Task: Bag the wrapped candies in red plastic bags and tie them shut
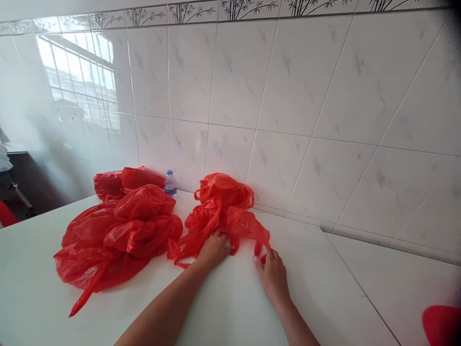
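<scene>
Thin red plastic bags (pixel 225 190) lie crumpled in a small heap in front of me, near the wall. My left hand (pixel 216 249) is at the heap's front, its fingers curled into the film of one bag and partly hidden by it. Off to the right, my right hand (pixel 272 275) pinches the looped handle of a red plastic bag (pixel 248 224), which stretches from the heap toward it. This bag looks sheer where it is spread between my hands.
A larger pile of red plastic bags (pixel 122 235) covers the table's left part. Behind it a small water bottle (pixel 170 184) with a blue cap stands by the tiled wall (pixel 234 86). The white table (pixel 317 288) has a seam at right. A red object (pixel 442 324) shows at the lower right.
</scene>
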Demonstrator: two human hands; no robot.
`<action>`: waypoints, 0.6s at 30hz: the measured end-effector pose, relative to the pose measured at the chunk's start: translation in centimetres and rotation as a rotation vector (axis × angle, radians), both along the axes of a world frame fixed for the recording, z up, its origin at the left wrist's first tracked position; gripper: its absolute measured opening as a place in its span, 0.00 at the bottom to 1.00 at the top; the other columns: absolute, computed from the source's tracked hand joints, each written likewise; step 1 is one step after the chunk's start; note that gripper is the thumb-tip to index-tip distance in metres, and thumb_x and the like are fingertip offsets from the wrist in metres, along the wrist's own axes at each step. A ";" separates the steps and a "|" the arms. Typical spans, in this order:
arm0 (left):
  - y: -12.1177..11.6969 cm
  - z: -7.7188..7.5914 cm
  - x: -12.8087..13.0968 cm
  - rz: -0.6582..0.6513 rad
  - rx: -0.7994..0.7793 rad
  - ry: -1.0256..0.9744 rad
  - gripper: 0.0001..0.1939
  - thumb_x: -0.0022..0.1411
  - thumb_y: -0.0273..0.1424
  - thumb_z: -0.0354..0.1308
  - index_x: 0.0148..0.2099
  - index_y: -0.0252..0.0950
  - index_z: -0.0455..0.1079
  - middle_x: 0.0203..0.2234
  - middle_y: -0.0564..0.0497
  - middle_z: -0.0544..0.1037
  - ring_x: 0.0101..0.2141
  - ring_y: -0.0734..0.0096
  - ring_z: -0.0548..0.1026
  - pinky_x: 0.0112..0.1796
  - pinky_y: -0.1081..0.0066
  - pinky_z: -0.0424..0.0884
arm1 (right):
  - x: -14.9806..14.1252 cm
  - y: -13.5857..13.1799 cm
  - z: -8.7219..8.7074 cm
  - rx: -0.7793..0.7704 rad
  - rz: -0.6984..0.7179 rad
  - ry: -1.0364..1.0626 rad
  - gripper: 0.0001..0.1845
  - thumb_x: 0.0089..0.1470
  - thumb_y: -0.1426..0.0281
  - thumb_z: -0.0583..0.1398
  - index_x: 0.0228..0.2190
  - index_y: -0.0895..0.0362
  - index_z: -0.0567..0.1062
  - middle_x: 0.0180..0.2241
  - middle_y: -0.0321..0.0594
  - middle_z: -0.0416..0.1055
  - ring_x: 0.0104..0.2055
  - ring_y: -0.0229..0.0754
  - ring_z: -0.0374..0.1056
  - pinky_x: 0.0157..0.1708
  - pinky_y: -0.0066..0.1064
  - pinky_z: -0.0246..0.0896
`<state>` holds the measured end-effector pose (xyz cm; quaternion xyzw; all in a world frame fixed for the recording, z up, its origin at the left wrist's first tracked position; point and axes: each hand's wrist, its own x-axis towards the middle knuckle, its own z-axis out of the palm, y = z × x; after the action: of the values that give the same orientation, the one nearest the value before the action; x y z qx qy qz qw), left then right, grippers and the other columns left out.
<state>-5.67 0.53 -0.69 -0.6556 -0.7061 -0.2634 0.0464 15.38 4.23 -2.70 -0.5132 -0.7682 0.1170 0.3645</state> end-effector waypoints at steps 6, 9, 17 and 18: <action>-0.1 -0.2 -1.1 -0.035 0.083 -0.027 0.12 0.57 0.32 0.57 0.43 0.33 0.72 0.47 0.39 0.71 0.46 0.54 0.71 0.45 0.60 0.67 | 7.1 1.0 0.6 -0.074 -0.270 0.258 0.26 0.57 0.54 0.48 0.46 0.59 0.69 0.45 0.49 0.67 0.45 0.49 0.66 0.40 0.36 0.62; -0.6 0.4 -1.0 -0.088 0.166 -0.013 0.16 0.60 0.31 0.54 0.51 0.35 0.68 0.51 0.39 0.69 0.50 0.53 0.68 0.49 0.57 0.66 | 9.2 0.1 1.3 -0.067 -0.335 0.315 0.23 0.58 0.56 0.46 0.42 0.57 0.71 0.45 0.48 0.68 0.45 0.48 0.66 0.39 0.36 0.62; -3.4 0.4 4.9 -0.362 0.366 0.072 0.33 0.59 0.43 0.57 0.62 0.37 0.54 0.60 0.37 0.57 0.58 0.50 0.58 0.54 0.52 0.62 | 5.1 -3.9 2.7 0.092 0.034 0.185 0.08 0.57 0.68 0.50 0.31 0.54 0.68 0.32 0.38 0.66 0.34 0.40 0.63 0.35 0.30 0.59; -3.7 0.2 5.5 -0.391 0.394 0.082 0.36 0.57 0.44 0.58 0.63 0.36 0.52 0.62 0.36 0.55 0.59 0.48 0.56 0.54 0.50 0.61 | 4.4 -4.3 2.6 0.107 0.102 0.159 0.07 0.56 0.71 0.50 0.30 0.54 0.67 0.31 0.37 0.65 0.32 0.39 0.62 0.34 0.30 0.58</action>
<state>-0.14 -3.14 -0.50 -0.7680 -0.4988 -0.3728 0.1495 19.75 -0.09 -0.15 -0.4421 -0.7672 0.1345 0.4448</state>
